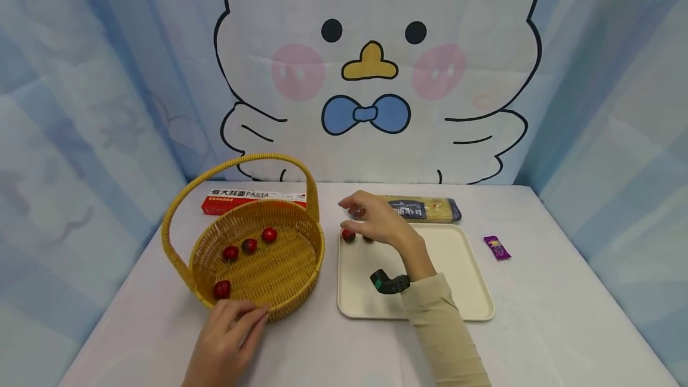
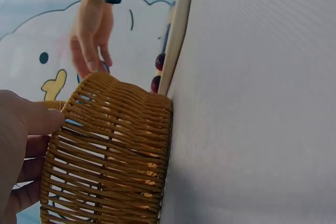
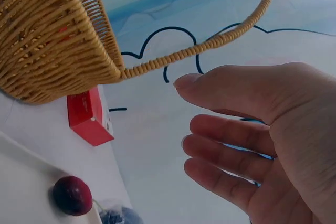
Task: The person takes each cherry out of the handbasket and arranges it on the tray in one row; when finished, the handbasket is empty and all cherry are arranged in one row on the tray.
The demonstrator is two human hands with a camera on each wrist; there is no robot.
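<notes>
My left hand pinches the near rim of a yellow wicker basket, thumb on one side and fingers on the other, as the left wrist view shows. Several dark red cherries lie inside the basket, mostly toward its left and back. Over the back left corner of a cream tray, my right hand hovers with thumb and fingers apart and nothing between them. Below it, two cherries lie on the tray, one partly hidden by the hand. The right wrist view shows one cherry there.
A red pasta box lies behind the basket, partly covered by it. Behind the tray is a pack of spaghetti. A small purple packet lies right of the tray. The basket's tall handle arches upward.
</notes>
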